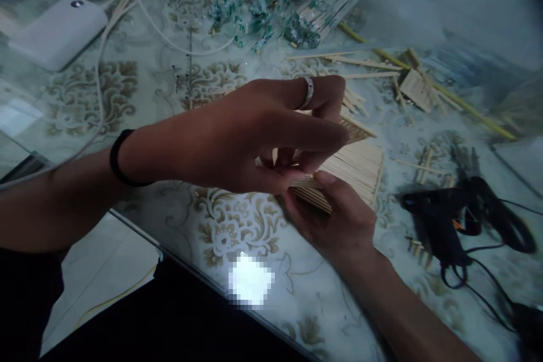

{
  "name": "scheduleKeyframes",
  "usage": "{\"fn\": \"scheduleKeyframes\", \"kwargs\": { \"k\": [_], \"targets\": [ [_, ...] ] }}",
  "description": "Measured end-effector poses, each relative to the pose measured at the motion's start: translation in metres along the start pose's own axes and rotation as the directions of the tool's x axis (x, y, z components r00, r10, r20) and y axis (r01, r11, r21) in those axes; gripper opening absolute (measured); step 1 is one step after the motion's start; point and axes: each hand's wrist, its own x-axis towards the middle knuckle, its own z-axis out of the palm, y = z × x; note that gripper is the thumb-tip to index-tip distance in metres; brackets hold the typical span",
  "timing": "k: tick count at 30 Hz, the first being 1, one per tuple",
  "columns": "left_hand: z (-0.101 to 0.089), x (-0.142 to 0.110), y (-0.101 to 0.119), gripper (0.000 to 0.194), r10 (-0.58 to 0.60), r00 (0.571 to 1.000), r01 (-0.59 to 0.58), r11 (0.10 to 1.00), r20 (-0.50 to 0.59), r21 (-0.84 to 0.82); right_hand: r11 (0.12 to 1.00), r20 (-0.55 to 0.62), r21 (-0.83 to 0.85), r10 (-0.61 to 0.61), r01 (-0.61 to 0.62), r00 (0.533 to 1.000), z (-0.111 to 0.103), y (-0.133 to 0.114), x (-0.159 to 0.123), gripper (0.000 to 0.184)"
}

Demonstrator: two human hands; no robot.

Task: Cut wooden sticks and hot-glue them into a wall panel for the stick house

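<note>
A small box-like structure of thin wooden sticks stands on the patterned table, its flat slatted face turned up and partly covered by my hands. My left hand, with a ring on one finger and a black band at the wrist, reaches over it from the left. Its thumb and fingertips pinch at the near edge of the structure. From below, my right hand grips the same edge between thumb and fingers, and the fingertips of both hands almost touch. Whether a separate small piece lies between them is hidden.
A black glue gun and dark-handled pliers lie at right with cables. Loose sticks and a yellow cord lie behind. Plastic-wrapped stick bundles are at the back, a white power bank with a cable at left.
</note>
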Motion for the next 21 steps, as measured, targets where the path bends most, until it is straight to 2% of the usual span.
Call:
{"fn": "scheduleKeyframes", "kwargs": {
  "k": [5, 8, 11, 16, 19, 21],
  "targets": [
    [0.000, 0.000, 0.001, 0.018, -0.016, 1.000, 0.016, 1.000, 0.022, -0.007, 0.997, -0.145, -0.056, -0.067, 0.060, 0.987, 0.003, -0.007, 0.005, 0.056],
    [0.000, 0.001, 0.001, 0.015, -0.045, 0.998, 0.046, 0.998, 0.034, -0.034, 0.991, -0.179, -0.131, -0.061, 0.038, 0.982, 0.003, -0.010, 0.006, 0.053],
    [0.000, 0.002, 0.001, 0.011, -0.059, 0.997, 0.062, 0.996, 0.050, -0.068, 0.990, -0.161, -0.139, -0.026, 0.003, 0.987, 0.001, -0.010, 0.006, 0.049],
    [0.000, 0.003, -0.001, 0.007, -0.037, 0.999, 0.038, 0.999, 0.033, -0.021, 0.994, -0.126, -0.101, -0.041, 0.028, 0.991, -0.002, -0.009, 0.012, 0.039],
    [-0.002, 0.002, -0.002, 0.007, -0.023, 0.998, 0.024, 1.000, 0.064, -0.020, 0.992, -0.117, -0.119, -0.050, 0.036, 0.992, -0.002, -0.009, 0.014, 0.033],
    [-0.001, 0.001, -0.002, 0.010, -0.047, 0.998, 0.049, 0.998, 0.051, -0.033, 0.991, -0.115, -0.124, -0.056, 0.042, 0.992, -0.003, -0.009, 0.015, 0.032]
  ]
}}
